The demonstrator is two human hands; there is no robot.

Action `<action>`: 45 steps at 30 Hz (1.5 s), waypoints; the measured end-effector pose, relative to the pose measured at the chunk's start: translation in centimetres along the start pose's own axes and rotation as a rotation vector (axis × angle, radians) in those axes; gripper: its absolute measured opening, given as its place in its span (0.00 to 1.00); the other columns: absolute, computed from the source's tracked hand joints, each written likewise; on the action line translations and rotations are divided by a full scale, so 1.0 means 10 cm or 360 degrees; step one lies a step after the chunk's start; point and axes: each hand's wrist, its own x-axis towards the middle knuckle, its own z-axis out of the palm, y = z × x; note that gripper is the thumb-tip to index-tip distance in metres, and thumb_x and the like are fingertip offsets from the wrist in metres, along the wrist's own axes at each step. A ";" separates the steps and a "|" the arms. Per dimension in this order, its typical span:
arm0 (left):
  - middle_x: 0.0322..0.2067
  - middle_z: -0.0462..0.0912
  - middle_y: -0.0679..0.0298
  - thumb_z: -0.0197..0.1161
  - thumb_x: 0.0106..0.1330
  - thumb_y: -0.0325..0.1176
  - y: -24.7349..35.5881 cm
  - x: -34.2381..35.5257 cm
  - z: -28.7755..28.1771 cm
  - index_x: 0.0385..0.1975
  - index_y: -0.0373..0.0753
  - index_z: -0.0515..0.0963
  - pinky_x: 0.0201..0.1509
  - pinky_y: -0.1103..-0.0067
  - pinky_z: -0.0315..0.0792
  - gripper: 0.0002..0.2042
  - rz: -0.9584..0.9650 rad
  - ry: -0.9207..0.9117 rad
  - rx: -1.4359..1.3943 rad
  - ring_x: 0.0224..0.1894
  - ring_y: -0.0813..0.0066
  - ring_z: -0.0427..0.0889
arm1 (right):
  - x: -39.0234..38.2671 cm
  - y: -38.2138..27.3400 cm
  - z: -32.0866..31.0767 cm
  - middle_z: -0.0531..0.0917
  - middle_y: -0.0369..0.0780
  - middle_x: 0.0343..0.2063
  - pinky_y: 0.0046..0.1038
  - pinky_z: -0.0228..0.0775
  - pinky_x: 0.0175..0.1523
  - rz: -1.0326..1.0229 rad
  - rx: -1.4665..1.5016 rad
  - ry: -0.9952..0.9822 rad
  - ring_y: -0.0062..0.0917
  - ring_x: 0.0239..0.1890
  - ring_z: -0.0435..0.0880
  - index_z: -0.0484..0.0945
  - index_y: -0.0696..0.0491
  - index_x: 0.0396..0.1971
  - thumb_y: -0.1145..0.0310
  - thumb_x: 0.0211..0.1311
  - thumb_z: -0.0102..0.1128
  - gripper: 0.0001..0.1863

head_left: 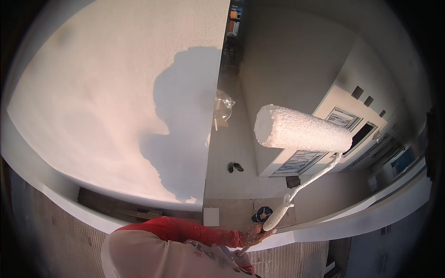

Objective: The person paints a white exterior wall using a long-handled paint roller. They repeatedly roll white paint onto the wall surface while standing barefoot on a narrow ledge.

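A paint roller [301,129] coated in white paint is held up at the right, its bent frame running down to a paint-covered handle [276,217]. My left hand [255,234], at the end of a red sleeve, grips the pole just below that handle. My right hand [242,262] is lower on the pole, largely hidden behind the sleeve and shirt, its fingers hard to make out. To the left is a pale wall [83,83] with a shadow of a head and shoulders on it.
Below are a walkway with dark shoes [235,167], a dark bucket [262,213], a white block [211,216], a dark mat [293,181] and clear plastic [224,104]. A low ledge [352,222] curves along the near edge. A building front [347,106] with windows stands right.
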 end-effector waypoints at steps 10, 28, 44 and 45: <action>0.15 0.66 0.74 0.54 0.71 0.41 1.05 -0.63 -0.46 0.27 0.40 0.69 0.19 0.81 0.65 0.14 0.0578 0.0118 0.0030 0.15 0.85 0.65 | 0.06 -0.34 0.54 0.78 0.34 0.27 0.30 0.71 0.35 -0.0105 0.0449 0.0224 0.23 0.30 0.75 0.77 0.54 0.38 0.63 0.60 0.63 0.12; 0.13 0.64 0.71 0.50 0.73 0.42 3.94 -1.90 -1.18 0.29 0.42 0.65 0.14 0.79 0.65 0.13 0.1075 0.0054 0.0326 0.10 0.81 0.64 | 0.07 -3.02 1.14 0.77 0.35 0.13 0.30 0.66 0.22 -0.0384 0.0362 0.0950 0.22 0.16 0.75 0.76 0.57 0.16 0.59 0.54 0.69 0.18; 0.12 0.64 0.72 0.52 0.72 0.43 3.57 -1.78 -1.33 0.28 0.41 0.64 0.17 0.75 0.72 0.14 0.0944 -0.0070 0.0195 0.11 0.80 0.68 | -0.21 -2.50 1.30 0.84 0.48 0.25 0.35 0.74 0.37 0.0195 0.0292 0.0820 0.41 0.34 0.86 0.82 0.59 0.34 0.54 0.52 0.66 0.21; 0.12 0.64 0.72 0.52 0.72 0.42 3.39 -1.76 -1.36 0.28 0.41 0.64 0.17 0.75 0.73 0.13 0.0932 -0.0127 0.0179 0.11 0.80 0.68 | -0.23 -2.29 1.36 0.85 0.48 0.26 0.35 0.75 0.37 0.0218 0.0255 0.0784 0.41 0.34 0.86 0.82 0.58 0.35 0.54 0.52 0.66 0.21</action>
